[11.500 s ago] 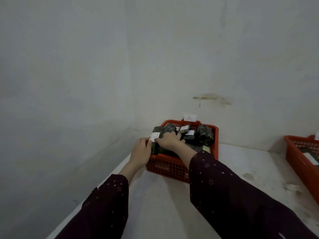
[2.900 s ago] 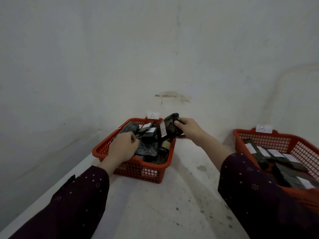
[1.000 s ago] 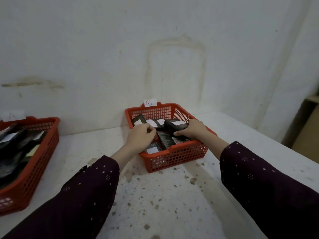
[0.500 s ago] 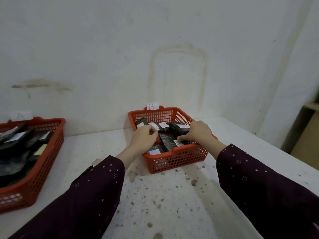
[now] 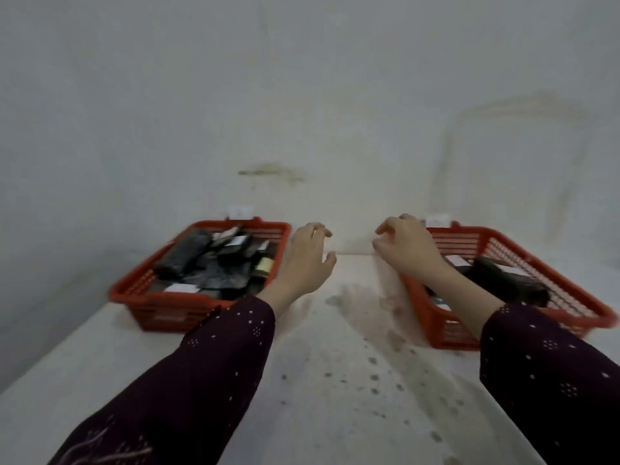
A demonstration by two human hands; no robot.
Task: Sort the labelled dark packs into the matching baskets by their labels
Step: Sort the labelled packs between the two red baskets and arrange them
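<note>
Though blurred, basket tags (image 5: 240, 212) unreadable.

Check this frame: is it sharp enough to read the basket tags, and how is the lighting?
Head view: motion-blurred throughout; the white tags behind the left basket and right basket are unreadable smears. Light is dim and flat, no glare, soft shadows under the empty left hand and right hand.

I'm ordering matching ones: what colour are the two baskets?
Both baskets, left and right, are red-orange plastic mesh, seen in the head view.
</note>
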